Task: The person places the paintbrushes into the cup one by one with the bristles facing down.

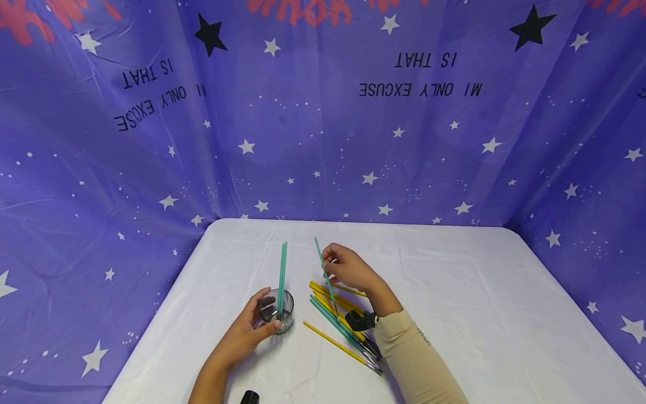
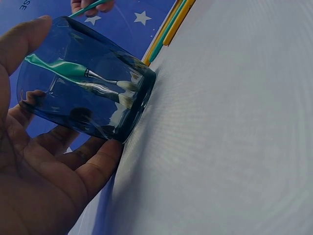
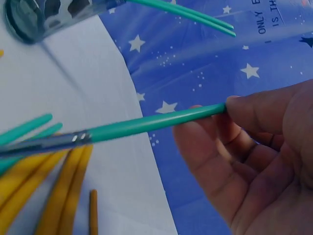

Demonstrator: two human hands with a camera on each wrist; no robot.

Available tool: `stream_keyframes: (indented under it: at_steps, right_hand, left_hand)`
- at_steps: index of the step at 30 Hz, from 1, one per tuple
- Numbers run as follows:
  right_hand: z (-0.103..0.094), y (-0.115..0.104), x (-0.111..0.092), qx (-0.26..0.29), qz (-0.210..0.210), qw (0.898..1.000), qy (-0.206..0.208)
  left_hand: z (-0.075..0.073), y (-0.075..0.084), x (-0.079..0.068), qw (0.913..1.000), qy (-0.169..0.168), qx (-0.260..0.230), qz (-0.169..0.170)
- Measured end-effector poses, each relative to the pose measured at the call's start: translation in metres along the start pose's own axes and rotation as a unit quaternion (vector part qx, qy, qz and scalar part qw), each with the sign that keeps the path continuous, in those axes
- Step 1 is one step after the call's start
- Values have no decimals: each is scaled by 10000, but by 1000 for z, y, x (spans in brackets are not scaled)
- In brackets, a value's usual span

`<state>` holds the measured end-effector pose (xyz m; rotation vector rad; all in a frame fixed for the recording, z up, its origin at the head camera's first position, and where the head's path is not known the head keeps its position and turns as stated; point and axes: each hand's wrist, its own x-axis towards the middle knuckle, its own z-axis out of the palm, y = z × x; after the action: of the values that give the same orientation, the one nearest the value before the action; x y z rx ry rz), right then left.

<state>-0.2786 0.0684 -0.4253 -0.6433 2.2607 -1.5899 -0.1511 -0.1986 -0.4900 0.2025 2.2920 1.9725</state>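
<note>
My left hand [image 1: 247, 331] grips a see-through glass [image 2: 93, 83], thumb on one side and fingers round the other. Two green-handled paintbrushes [image 1: 282, 269] stand in the glass, bristles down at its bottom. To the right, my right hand [image 1: 350, 269] pinches another green paintbrush [image 3: 156, 122] between thumb and fingers, its handle slanting up and its bristle end lowered. Below that brush lies a loose pile of yellow paintbrushes [image 1: 348, 306] and green paintbrushes [image 1: 330, 314] on the table. One yellow paintbrush [image 1: 333, 343] lies a little apart, nearer the front.
A white cloth covers the table [image 1: 454, 314]. Behind it and at the sides hangs a purple curtain [image 1: 323, 140] with stars and lettering. A small black object [image 1: 249, 397] shows at the bottom edge. A dark wrist device [image 1: 360, 320] sits on the right wrist.
</note>
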Motion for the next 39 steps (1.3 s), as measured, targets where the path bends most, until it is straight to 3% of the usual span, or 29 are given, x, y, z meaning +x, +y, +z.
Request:
stream_keyframes:
  at_steps: [9, 17, 31, 39]
  right_hand:
    - [12, -18, 1, 493, -122, 9974, 509]
    - [21, -27, 7, 1275, -356, 9840, 1190]
    - [38, -53, 2, 1871, -854, 9670, 1501]
    - [59, -43, 4, 1855, -699, 9696, 1433]
  left_hand:
    - [0, 1, 0, 10000, 11, -16, 0]
    - [0, 1, 0, 10000, -22, -91, -13]
    - [0, 0, 2, 10000, 42, 31, -65]
    - [0, -2, 1, 10000, 41, 42, -11]
